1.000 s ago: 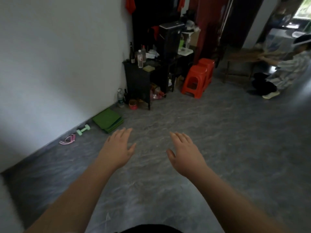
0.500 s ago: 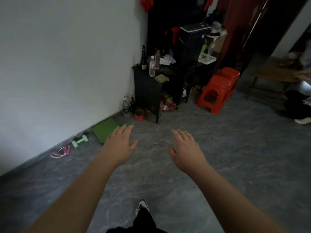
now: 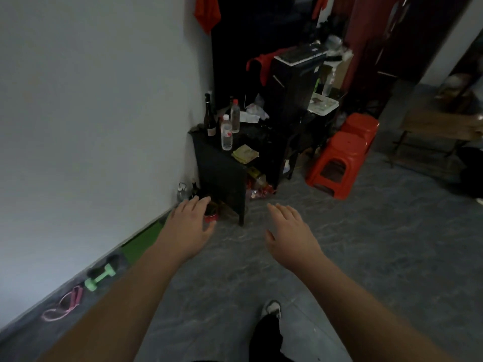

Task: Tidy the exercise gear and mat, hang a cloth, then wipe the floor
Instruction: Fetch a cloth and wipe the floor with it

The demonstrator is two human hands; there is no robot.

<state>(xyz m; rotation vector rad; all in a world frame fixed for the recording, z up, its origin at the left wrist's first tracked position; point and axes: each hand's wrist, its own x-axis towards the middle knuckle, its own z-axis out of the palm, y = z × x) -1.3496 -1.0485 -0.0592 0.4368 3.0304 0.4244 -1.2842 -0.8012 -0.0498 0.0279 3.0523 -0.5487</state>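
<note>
Along the foot of the white wall lie a folded green mat (image 3: pixel 142 240), a mint-green dumbbell (image 3: pixel 100 276) and a pink resistance band (image 3: pixel 64 304). A yellow cloth (image 3: pixel 245 153) rests on the black side table (image 3: pixel 219 171). A red cloth (image 3: pixel 207 12) hangs high on the wall corner. My left hand (image 3: pixel 189 226) reaches forward, fingers spread, empty, and hides part of the mat. My right hand (image 3: pixel 290 231) is stretched out beside it, also empty, above the grey floor (image 3: pixel 366 257).
Bottles (image 3: pixel 226 131) stand on the black table, with a red tin (image 3: pixel 211 214) and a clear bottle (image 3: pixel 182 190) at its foot. Two stacked red stools (image 3: pixel 342 160) stand to the right. A tall black cabinet (image 3: pixel 295 84) is behind. My shoe (image 3: pixel 272 309) steps forward.
The view has moved closer to the wall corner and the black table. The mat, dumbbell and band now sit nearer and lower left. Both hands stay outstretched and empty.
</note>
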